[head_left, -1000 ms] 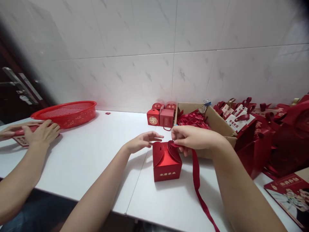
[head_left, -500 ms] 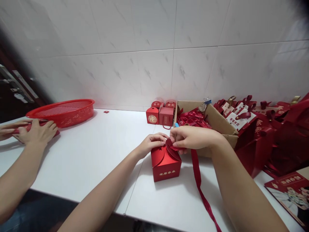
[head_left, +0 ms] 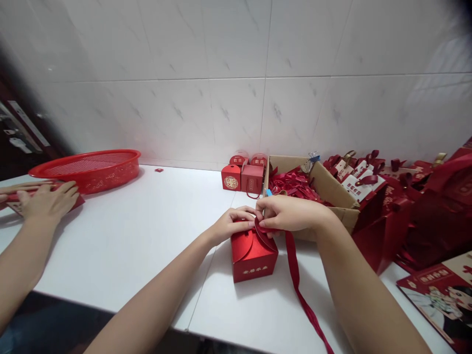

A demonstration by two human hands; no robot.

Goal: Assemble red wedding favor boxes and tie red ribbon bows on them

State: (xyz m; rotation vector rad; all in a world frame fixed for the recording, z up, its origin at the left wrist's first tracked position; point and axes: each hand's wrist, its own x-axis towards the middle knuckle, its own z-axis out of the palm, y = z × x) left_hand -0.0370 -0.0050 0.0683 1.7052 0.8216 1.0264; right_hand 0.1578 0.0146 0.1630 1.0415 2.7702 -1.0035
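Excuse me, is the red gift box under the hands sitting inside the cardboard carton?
No, the red gift box stands on the white table, outside the cardboard carton.

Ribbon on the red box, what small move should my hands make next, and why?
Probably feed the end of the ribbon through the top flaps: the right hand pinches it there, the left hand rests on the flaps of the red box, and most of the ribbon trails slack over the table.
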